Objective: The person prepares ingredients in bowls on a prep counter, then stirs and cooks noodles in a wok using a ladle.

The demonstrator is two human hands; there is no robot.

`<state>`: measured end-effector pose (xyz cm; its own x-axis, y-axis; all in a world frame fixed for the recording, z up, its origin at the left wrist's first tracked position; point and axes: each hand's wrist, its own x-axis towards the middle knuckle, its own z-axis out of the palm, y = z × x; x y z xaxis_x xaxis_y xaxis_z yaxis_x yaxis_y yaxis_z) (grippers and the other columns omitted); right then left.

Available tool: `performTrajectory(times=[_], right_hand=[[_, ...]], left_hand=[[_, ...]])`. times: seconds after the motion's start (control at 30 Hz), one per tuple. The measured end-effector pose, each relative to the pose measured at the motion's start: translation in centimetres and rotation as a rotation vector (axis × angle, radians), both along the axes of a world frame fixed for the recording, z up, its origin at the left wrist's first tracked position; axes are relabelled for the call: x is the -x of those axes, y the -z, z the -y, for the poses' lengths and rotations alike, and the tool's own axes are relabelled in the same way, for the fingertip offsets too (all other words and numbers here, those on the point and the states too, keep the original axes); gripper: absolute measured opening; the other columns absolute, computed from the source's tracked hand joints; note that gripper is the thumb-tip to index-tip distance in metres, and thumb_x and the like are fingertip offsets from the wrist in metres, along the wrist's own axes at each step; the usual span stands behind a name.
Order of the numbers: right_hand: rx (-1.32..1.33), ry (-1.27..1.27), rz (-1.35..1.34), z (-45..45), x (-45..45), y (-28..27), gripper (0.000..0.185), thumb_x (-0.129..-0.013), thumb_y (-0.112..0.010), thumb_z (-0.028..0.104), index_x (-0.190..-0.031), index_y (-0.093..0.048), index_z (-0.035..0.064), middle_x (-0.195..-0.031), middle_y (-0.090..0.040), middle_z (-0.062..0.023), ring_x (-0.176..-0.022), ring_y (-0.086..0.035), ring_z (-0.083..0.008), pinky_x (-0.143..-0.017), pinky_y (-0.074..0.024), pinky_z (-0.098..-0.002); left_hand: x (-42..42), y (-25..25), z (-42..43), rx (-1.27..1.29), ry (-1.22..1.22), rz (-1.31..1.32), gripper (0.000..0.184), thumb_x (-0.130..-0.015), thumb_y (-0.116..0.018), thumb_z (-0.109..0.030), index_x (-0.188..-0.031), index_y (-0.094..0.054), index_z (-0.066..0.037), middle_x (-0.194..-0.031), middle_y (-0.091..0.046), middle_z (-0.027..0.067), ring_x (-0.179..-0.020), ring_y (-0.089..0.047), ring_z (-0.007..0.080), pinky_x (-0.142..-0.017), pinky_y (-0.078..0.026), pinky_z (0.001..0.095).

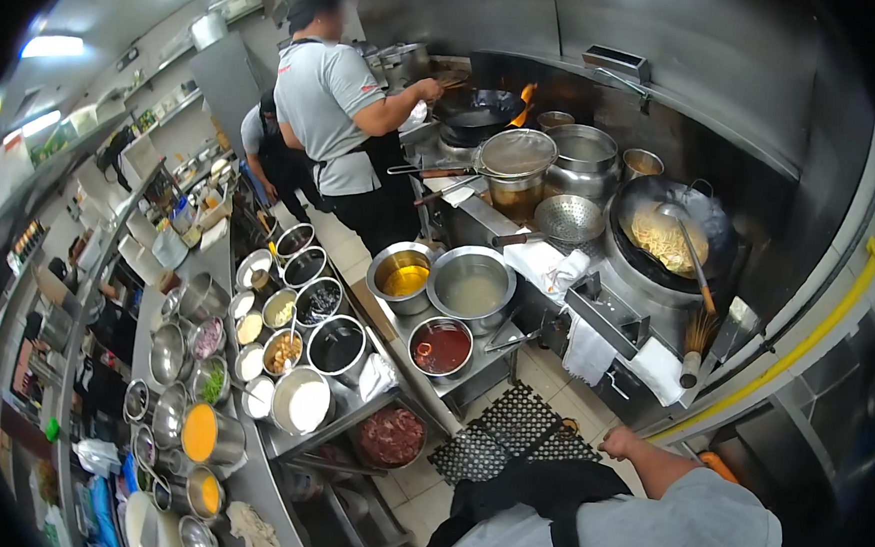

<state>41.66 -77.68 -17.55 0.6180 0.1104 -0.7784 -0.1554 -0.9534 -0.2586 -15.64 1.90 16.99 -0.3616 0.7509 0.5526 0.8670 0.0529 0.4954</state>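
My right hand (620, 442) is at the lower right, in front of my grey shirt and black apron. Its fingers look curled in, and nothing shows sticking out of them. Beyond it is the stove edge, where a white cloth (658, 369) lies and a bamboo brush (695, 351) stands. Noodle-like food steams in a wok (721, 253) farther back, a long-handled ladle (692, 251) resting in it. My left hand is out of view.
A co-worker (329, 106) handles another wok (480, 108) near flames. Pots of red sauce (441, 346), yellow liquid (401, 275) and cloudy liquid (471, 284) stand on a low stand. A black perforated mat (508, 433) covers the floor. Several ingredient containers crowd the steel counter (277, 529) at left.
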Motion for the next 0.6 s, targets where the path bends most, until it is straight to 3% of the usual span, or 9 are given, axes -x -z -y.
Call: performTrajectory(times=[0.17,0.33,0.4,0.6], right_hand=[[0.017,-0.092,-0.085,-1.2,1.0,0.8,0.039,-0.087,-0.064,0.035,-0.098,-0.072,-0.0012,-0.082,-0.072,-0.0114,-0.067,-0.069,-0.0212,-0.060,-0.0594,-0.0343],[0.096,0.002,-0.187,1.4,2.3,3.4,0.041,-0.086,-0.065,0.039,-0.093,-0.072,-0.0005,-0.084,-0.072,-0.0117,-0.067,-0.069,-0.0216,-0.060,-0.0588,-0.0343],[0.087,0.136,-0.138,2.1,2.7,3.5,0.031,-0.081,-0.065,0.031,-0.080,-0.071,0.0006,-0.072,-0.068,-0.0110,-0.057,-0.064,-0.0227,-0.055,-0.0548,-0.0348],[0.079,0.178,-0.114,1.9,2.2,4.9,0.031,-0.081,-0.064,0.029,-0.076,-0.070,-0.0014,-0.071,-0.069,-0.0136,-0.057,-0.066,-0.0237,-0.058,-0.0552,-0.0376]], left_hand=[[-1.2,-0.6,-0.2,-0.007,0.030,-0.001,0.058,-0.091,-0.064,-0.032,-0.139,-0.049,-0.004,-0.132,-0.057,0.0222,-0.118,-0.056,0.0385,-0.101,-0.044,0.0426],[-1.9,-0.9,-0.1,0.006,0.053,-0.009,0.057,-0.091,-0.064,-0.032,-0.139,-0.049,-0.005,-0.132,-0.057,0.0218,-0.118,-0.057,0.0383,-0.100,-0.045,0.0426],[-2.1,-0.9,0.1,0.011,0.059,-0.012,0.057,-0.091,-0.064,-0.032,-0.139,-0.049,-0.005,-0.132,-0.057,0.0216,-0.118,-0.057,0.0382,-0.100,-0.045,0.0426],[-2.6,-1.4,0.0,0.009,0.076,-0.014,0.056,-0.091,-0.064,-0.032,-0.139,-0.050,-0.006,-0.132,-0.058,0.0210,-0.117,-0.058,0.0379,-0.099,-0.046,0.0426]])
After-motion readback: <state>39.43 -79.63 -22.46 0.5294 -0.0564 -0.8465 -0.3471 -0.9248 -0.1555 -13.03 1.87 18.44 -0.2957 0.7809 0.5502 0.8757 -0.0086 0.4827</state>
